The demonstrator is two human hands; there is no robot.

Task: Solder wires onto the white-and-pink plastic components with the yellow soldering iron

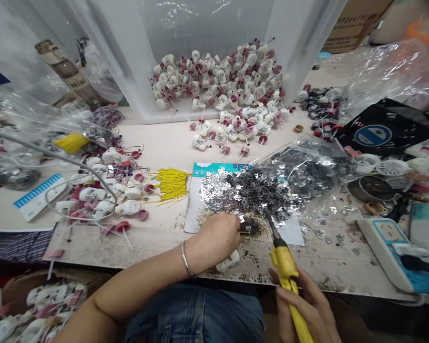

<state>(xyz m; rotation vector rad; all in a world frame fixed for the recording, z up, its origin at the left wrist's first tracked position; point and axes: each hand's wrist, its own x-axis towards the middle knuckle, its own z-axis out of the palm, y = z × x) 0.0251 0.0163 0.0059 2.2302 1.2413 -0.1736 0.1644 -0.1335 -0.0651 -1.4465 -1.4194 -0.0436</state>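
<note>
My left hand [214, 240] is closed in a pinch at the near edge of the table, holding a thin yellow wire against a small metal piece [248, 229] on a scorched patch of card. A white plastic part [228, 261] sticks out below its palm. My right hand [309, 307] grips the yellow handle of a soldering iron [285, 267], whose dark tip points up-left toward the metal piece. Just beyond lies a heap of small shiny metal tabs [250, 190], spilling from a clear bag [307, 169].
A bundle of yellow wires [169, 183] lies left of the card. White and pink parts with leads are piled at the left [107, 190] and in a clear bin [218, 78] at the back. A power strip [389, 250] sits at the right.
</note>
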